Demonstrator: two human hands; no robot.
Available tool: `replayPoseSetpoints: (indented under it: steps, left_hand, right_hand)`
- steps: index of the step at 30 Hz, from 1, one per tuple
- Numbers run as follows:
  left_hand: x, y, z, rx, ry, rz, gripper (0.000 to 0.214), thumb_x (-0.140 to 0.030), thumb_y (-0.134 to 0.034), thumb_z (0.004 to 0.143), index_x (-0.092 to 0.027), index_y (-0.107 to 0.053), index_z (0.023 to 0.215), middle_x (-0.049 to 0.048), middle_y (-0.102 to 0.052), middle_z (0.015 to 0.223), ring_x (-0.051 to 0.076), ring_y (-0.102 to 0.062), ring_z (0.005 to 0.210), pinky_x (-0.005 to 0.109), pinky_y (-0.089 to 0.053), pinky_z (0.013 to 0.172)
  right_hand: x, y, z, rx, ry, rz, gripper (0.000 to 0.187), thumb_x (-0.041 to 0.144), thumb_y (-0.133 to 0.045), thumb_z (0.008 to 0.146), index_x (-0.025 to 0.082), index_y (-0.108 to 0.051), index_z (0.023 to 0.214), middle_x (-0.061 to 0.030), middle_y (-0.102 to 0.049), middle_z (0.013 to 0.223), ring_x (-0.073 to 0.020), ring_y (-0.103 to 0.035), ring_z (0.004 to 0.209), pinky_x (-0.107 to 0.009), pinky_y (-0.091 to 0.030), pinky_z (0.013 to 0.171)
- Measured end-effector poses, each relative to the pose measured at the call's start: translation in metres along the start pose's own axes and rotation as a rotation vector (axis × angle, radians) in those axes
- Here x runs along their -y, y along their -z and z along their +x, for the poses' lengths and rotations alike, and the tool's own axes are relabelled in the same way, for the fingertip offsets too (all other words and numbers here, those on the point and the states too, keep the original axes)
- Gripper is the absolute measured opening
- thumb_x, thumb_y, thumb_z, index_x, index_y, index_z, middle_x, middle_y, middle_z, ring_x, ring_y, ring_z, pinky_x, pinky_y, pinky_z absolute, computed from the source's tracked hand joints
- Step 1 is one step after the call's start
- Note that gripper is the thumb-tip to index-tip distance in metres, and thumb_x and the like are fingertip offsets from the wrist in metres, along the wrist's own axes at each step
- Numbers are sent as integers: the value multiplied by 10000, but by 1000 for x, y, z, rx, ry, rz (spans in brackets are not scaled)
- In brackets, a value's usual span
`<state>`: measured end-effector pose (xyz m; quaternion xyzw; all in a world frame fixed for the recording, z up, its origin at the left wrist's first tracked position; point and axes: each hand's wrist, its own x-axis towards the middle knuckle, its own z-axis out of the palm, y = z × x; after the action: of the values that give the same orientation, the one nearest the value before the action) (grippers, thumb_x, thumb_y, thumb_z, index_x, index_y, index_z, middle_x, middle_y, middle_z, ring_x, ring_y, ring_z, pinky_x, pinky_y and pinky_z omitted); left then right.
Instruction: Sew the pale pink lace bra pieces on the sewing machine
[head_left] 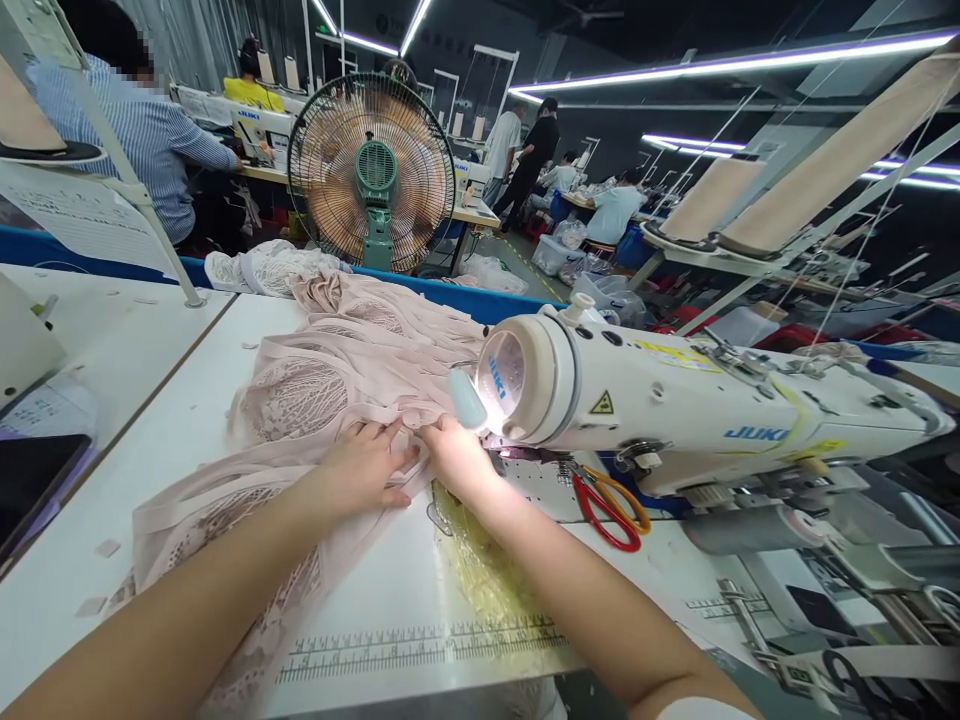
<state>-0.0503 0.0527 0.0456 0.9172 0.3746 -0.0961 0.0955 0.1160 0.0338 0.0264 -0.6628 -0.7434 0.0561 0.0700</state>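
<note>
A pale pink lace garment [300, 400] with rounded, cup-like lace panels lies in folds across the white table to the left of the sewing machine [652, 385]. My left hand [367, 465] rests on the cloth with its fingers spread and thumb apart. Close beside the machine's head, my right hand [457, 455] pinches a gathered edge of the garment. The fingertips of both hands nearly meet at this edge. My right hand and the machine head hide the needle area. A pale blue guard [466, 398] sticks out from the machine's lit end.
Scissors [607, 505] with red and orange handles lie under the machine arm. Yellow plastic film [480, 560] sits below my right wrist, over a printed ruler [375, 650]. A phone [37, 490] lies at left. Beyond the table stand a fan [373, 175] and seated co-workers.
</note>
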Motion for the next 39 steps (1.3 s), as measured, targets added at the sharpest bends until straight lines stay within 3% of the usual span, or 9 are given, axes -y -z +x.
replayPoseSetpoints:
  steps: [5,10,15,21,32,35,39]
  left_hand:
    - [0,0,-1,-5,-11,10,676,-562,-625,780,-323,-451,1388,137,-251,1548,400,-373,1285,533,-316,1007]
    - [-1,2,-1,10,-3,2,687,-556,-629,783,-307,-445,1395,150,-252,1545,399,-374,1285,524,-319,1009]
    - [-1,2,-2,-5,-5,2,623,-560,-638,773,-314,-514,1333,130,-285,1536,387,-382,1281,526,-327,1006]
    - [0,1,-1,-14,-12,-5,643,-549,-641,776,-316,-488,1355,126,-296,1532,383,-363,1298,519,-314,1020]
    - [0,1,1,5,11,-28,667,-569,-621,774,-323,-468,1375,123,-238,1555,409,-342,1306,557,-310,1006]
    - [-1,2,0,3,13,-37,655,-559,-618,779,-315,-476,1371,132,-247,1550,413,-337,1310,562,-315,1001]
    - [-2,3,-1,-11,15,-54,647,-548,-633,767,-312,-492,1353,132,-282,1537,403,-362,1295,561,-317,1003]
  right_hand:
    - [5,4,-8,49,-40,-99,302,38,-472,788,181,-684,948,-101,-619,816,-209,-567,681,-274,-400,572]
    - [6,2,-14,8,-25,-131,281,38,-470,809,162,-682,944,-109,-614,858,-222,-556,779,-276,-396,630]
    - [3,-3,-10,-43,21,-118,307,67,-439,849,177,-674,1012,-83,-611,862,-210,-541,787,-270,-379,664]
    - [0,-6,-3,-29,40,-117,303,65,-443,831,170,-685,979,-94,-627,918,-200,-544,746,-271,-371,633]
    - [-6,-6,-23,-9,-77,-37,287,51,-471,828,167,-632,1035,-123,-600,1016,-234,-561,866,-272,-407,657]
    - [-12,-13,-28,-35,-135,30,211,156,-420,910,207,-600,1008,-66,-614,924,-199,-578,758,-250,-406,602]
    - [-19,-22,-31,-70,-211,116,376,327,-191,1006,234,-554,978,19,-564,667,-170,-558,575,-229,-389,502]
